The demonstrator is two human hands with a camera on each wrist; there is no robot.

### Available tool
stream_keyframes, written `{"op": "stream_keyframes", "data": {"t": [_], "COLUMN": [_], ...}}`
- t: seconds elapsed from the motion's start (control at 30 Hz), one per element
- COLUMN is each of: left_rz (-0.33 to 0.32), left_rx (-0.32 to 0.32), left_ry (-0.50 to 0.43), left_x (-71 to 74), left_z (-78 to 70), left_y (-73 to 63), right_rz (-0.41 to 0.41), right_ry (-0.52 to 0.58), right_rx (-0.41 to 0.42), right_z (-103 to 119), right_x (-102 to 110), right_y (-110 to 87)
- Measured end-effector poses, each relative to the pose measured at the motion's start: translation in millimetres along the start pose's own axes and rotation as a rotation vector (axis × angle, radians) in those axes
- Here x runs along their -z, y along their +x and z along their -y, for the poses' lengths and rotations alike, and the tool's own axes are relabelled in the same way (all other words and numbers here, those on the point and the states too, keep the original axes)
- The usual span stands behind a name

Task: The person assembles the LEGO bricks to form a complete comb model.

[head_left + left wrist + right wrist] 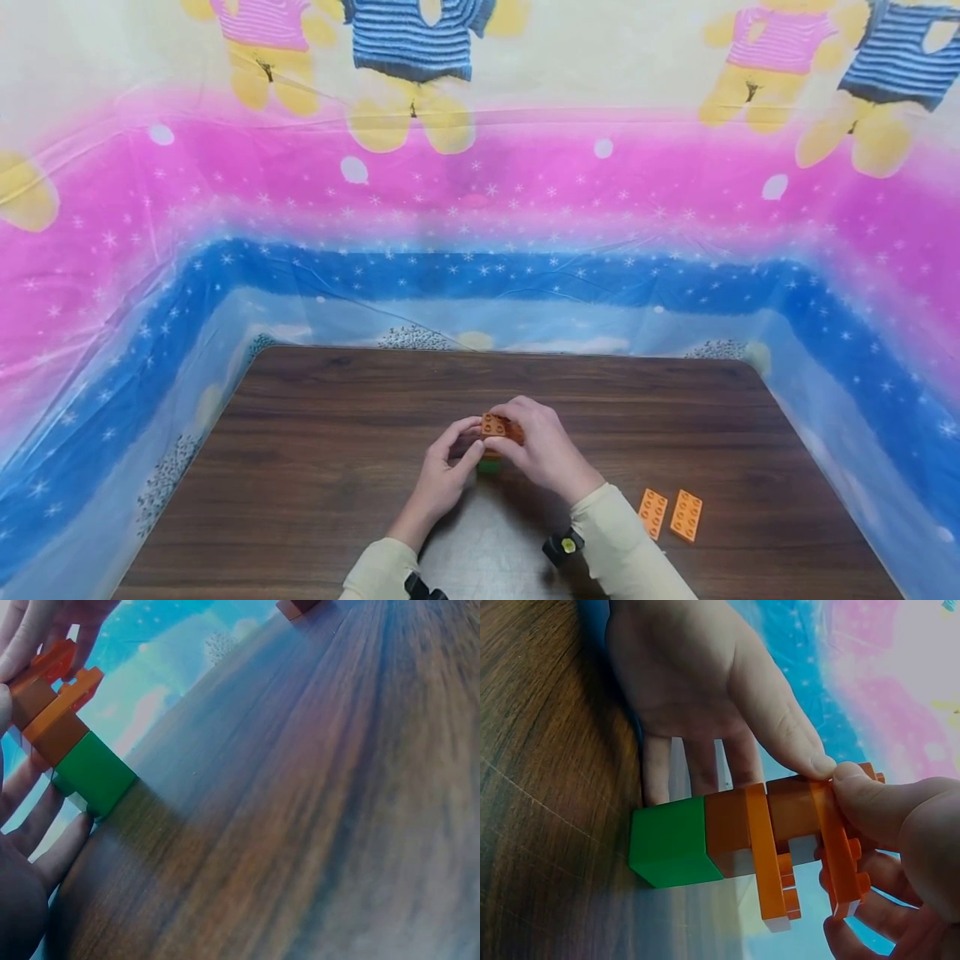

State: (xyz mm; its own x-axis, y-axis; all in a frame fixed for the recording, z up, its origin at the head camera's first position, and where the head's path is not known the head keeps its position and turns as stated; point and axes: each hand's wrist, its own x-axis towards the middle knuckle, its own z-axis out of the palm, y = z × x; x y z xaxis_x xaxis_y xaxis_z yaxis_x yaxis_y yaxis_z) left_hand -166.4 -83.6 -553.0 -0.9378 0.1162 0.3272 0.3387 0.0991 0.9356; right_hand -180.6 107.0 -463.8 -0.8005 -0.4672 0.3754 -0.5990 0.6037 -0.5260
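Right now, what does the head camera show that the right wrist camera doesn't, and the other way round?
Only the head view shows two loose orange bricks, lying to the right of the hands, and the printed figures in striped tops.

Only the right wrist view shows the stack clearly layered from the side: brownish blocks alternating with thin orange plates that jut out.

Both show the left hand, the right hand, the green block at the bottom, the wooden table and the patterned cloth.

left hand and right hand cropped by left wrist view's edges; far brick likewise
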Motion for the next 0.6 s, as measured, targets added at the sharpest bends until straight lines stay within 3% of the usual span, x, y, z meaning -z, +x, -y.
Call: {"op": "stream_keyframes", "data": {"t": [0.6], "left_rz": [-0.005], "left_rx": [-0.026], "left_ry": [-0.019], "left_x": [-0.6], "left_z": [-0.1], "left_y": [-0.1], "right_rz": [-0.019], "right_ry": [0.025], "right_rx": [-0.007], "right_z": [-3.8], "right_x": [-3.1], "right_y": [-0.5]}}
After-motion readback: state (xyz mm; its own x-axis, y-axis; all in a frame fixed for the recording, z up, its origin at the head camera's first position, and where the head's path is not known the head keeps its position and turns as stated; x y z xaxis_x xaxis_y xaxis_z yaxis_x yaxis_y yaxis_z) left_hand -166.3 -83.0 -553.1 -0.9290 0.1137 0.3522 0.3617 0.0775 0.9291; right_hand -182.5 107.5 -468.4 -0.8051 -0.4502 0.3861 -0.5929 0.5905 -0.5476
